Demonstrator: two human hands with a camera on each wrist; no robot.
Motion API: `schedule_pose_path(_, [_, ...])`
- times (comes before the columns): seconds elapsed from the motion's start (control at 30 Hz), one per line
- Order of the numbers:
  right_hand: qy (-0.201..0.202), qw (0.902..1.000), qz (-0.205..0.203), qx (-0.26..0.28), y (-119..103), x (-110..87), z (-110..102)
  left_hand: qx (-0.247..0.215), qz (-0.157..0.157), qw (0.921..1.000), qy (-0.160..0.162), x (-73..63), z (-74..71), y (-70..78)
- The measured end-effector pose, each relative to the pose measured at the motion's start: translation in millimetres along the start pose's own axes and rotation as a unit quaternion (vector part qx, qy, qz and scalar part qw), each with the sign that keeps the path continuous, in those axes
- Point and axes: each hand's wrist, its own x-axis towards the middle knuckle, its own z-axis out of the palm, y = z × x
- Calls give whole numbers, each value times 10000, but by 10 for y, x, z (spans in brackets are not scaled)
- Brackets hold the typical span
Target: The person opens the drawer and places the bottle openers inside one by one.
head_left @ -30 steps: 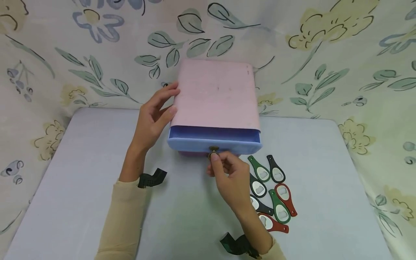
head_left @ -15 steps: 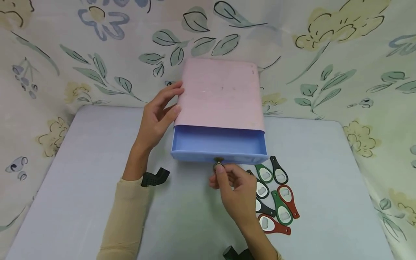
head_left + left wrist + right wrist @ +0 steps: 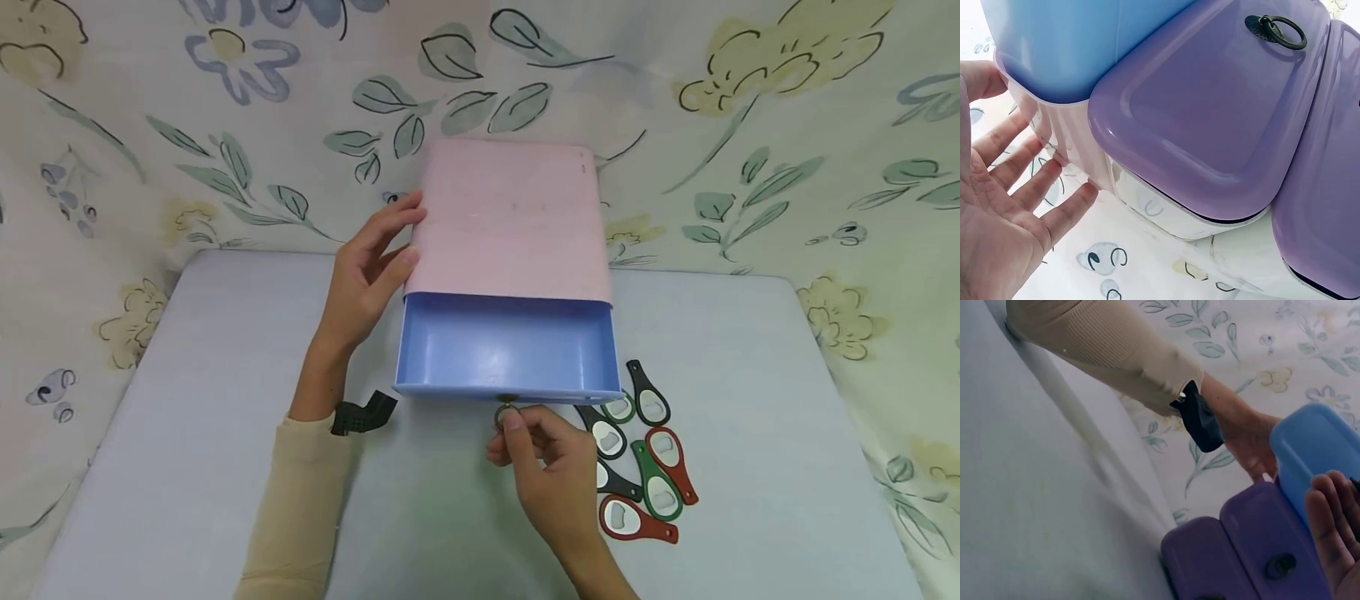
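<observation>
A small pink drawer cabinet (image 3: 517,217) stands at the back middle of the table, its blue top drawer (image 3: 495,346) pulled well out. Nothing lies in the visible part of that drawer. My right hand (image 3: 555,479) pinches the ring pull (image 3: 502,415) on the drawer front between thumb and fingers. Against the cabinet's left side rests my left hand (image 3: 363,283), thumb and fingertips touching the wall. The left wrist view shows its fingers (image 3: 1035,184) spread along the side. Below the blue drawer sit two purple drawers (image 3: 1204,112), both closed, one with a dark ring pull (image 3: 1285,32).
Several bottle openers (image 3: 660,492) in red, green and black lie right of the right hand, some partly hidden by it and the drawer. A white cloth covers the table (image 3: 787,467). Floral fabric (image 3: 675,50) hangs close behind the cabinet.
The blue drawer has slid out toward me, from a narrow gap to a wide opening, with the right hand drawing back on its ring. The left hand has stayed on the cabinet's side.
</observation>
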Motion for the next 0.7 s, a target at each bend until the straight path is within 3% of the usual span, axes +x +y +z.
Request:
schedule_pose_path(0.3, [-254,9991,329,6,-44,-100,-20,-349,-71,9994,13,-3,3,50])
schedule_pose_path(0.53, [-357,9994,-21,39,-41,-147,-34,-153,-102,9998,53,-13,0,40])
schedule_pose_path(0.7, [-337,9994,-5,58,-44,-193,-58,-112,-60,9999,42,-4,2,31])
